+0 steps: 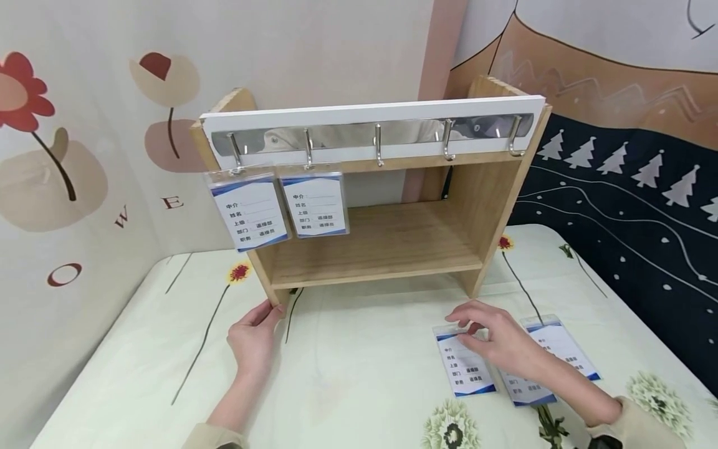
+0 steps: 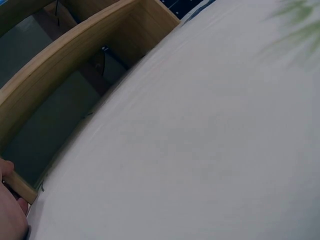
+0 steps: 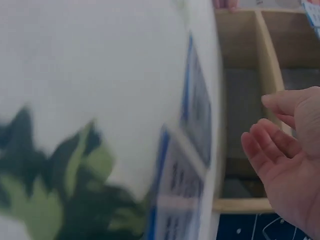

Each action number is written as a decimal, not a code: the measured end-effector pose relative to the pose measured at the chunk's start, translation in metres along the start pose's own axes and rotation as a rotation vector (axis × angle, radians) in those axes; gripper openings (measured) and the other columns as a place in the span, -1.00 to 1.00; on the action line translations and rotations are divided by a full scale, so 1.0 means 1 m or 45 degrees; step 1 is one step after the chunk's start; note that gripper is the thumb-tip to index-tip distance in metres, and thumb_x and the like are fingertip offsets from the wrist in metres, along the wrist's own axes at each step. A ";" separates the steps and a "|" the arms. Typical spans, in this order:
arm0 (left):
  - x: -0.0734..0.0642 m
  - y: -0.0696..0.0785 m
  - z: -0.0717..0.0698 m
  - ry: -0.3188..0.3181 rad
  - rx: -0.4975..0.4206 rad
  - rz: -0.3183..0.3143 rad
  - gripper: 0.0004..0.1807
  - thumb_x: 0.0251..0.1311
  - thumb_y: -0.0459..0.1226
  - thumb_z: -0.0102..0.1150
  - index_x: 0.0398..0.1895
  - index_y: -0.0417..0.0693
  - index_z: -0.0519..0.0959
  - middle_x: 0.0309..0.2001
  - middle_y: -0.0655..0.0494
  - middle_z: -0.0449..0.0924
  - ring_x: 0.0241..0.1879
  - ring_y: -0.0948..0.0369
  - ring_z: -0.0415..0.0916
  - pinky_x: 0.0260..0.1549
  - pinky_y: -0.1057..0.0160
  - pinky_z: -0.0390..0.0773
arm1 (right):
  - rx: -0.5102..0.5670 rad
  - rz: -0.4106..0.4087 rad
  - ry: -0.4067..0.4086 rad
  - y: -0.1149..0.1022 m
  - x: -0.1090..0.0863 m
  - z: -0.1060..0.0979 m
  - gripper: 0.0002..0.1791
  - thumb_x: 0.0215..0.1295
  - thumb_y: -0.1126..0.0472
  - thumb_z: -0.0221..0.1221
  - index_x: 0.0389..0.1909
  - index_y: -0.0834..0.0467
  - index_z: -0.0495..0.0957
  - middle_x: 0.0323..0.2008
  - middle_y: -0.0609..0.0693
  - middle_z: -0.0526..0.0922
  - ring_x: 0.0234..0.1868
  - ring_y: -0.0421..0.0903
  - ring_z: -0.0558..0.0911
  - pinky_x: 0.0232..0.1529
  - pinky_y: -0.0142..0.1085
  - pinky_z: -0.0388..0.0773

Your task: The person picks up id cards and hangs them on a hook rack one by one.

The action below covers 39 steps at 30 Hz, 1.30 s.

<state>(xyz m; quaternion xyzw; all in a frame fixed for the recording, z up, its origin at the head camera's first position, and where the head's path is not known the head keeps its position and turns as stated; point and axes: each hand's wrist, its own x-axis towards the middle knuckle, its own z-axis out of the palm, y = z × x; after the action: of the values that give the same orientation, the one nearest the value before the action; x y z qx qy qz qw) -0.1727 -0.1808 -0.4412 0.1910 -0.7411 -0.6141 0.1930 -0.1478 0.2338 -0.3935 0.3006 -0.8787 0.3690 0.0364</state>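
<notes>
Head view: left hand [image 1: 252,343] pinches the front foot of the shelf's left side panel [image 1: 263,274], thumb and fingers round the corner. Right hand [image 1: 499,340] is above the nearest loose badge [image 1: 468,374]; right wrist view shows thumb and curved fingers moderately apart, nothing between. Contact with badge: can't tell.

Badges look alike: clear sleeve, white card, dark print, blue bands top and bottom. Nearest one lies flat on the worktop [image 1: 348,386], in front of the shelf's right foot. Second loose badge [image 1: 530,391] sits to its right, third [image 1: 566,349] behind that; right hand and forearm cover parts of both.

Wooden shelf [image 1: 370,246] stands at the back of the worktop, pale grain, white rail [image 1: 370,113] across the top front with five metal hooks [image 1: 378,146]. Left hung badge [image 1: 251,215] is on the leftmost hook, tilted, overlapping the left panel's front edge. Right hung badge [image 1: 315,206] is on the next hook, straighter, sleeves close together.

Room: broad strip of worktop between the hands, forward of the shelf. Left worktop edge runs beside the pale wall [image 1: 336,50], right edge beside a dark tree-print cloth [image 1: 617,212].
</notes>
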 end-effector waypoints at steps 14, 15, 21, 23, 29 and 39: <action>0.001 -0.001 0.000 0.003 -0.003 0.004 -0.64 0.26 -0.30 0.40 0.09 -0.28 0.70 0.01 -0.23 0.69 -0.37 0.65 0.59 -0.30 0.60 0.57 | -0.220 0.286 -0.237 0.024 0.003 -0.010 -0.42 0.12 0.20 0.52 0.18 0.19 0.61 0.08 0.00 0.66 0.06 0.00 0.61 0.10 0.01 0.57; 0.001 -0.001 0.000 0.007 -0.005 0.005 -0.64 0.26 -0.30 0.40 0.09 -0.28 0.70 0.01 -0.23 0.69 -0.37 0.65 0.59 -0.30 0.60 0.57 | -0.225 0.294 -0.254 0.025 0.004 -0.010 -0.41 0.11 0.18 0.53 0.17 0.20 0.61 0.08 0.00 0.66 0.08 0.02 0.60 0.12 0.03 0.55; 0.001 0.000 0.000 0.008 -0.007 0.006 -0.65 0.26 -0.31 0.39 0.08 -0.29 0.70 0.00 -0.23 0.69 -0.37 0.65 0.59 -0.30 0.60 0.57 | -0.249 0.327 -0.338 0.031 0.013 -0.013 -0.37 0.03 0.15 0.58 0.14 0.25 0.63 -0.01 -0.04 0.65 0.01 -0.05 0.58 0.07 -0.04 0.56; 0.001 0.000 0.001 0.004 -0.009 0.001 -0.64 0.26 -0.32 0.39 0.08 -0.29 0.70 0.00 -0.23 0.69 -0.36 0.65 0.59 -0.30 0.60 0.57 | -0.246 0.350 -0.349 0.031 0.016 -0.013 -0.36 0.00 0.17 0.59 0.12 0.26 0.63 -0.05 -0.07 0.65 -0.05 -0.11 0.57 0.03 -0.10 0.58; 0.001 0.001 0.001 0.002 -0.020 -0.005 -0.64 0.26 -0.32 0.39 0.09 -0.28 0.70 0.00 -0.22 0.69 -0.34 0.64 0.59 -0.30 0.60 0.57 | -0.201 0.360 -0.361 0.034 0.018 -0.014 -0.36 -0.07 0.18 0.62 0.07 0.28 0.65 -0.12 -0.11 0.65 -0.12 -0.16 0.55 -0.06 -0.20 0.58; 0.001 0.000 0.000 0.009 -0.004 0.005 -0.65 0.26 -0.31 0.39 0.08 -0.29 0.70 0.00 -0.23 0.70 -0.36 0.65 0.58 -0.31 0.60 0.57 | -0.105 0.288 -0.377 0.041 0.017 -0.015 -0.46 0.02 0.15 0.58 0.02 0.20 0.64 -0.13 -0.15 0.61 -0.13 -0.15 0.51 -0.07 -0.25 0.55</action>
<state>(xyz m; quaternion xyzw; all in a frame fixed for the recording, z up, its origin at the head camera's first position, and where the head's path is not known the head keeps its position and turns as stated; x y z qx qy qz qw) -0.1739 -0.1810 -0.4414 0.1915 -0.7397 -0.6142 0.1970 -0.1871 0.2577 -0.4029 0.2490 -0.9171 0.2862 -0.1229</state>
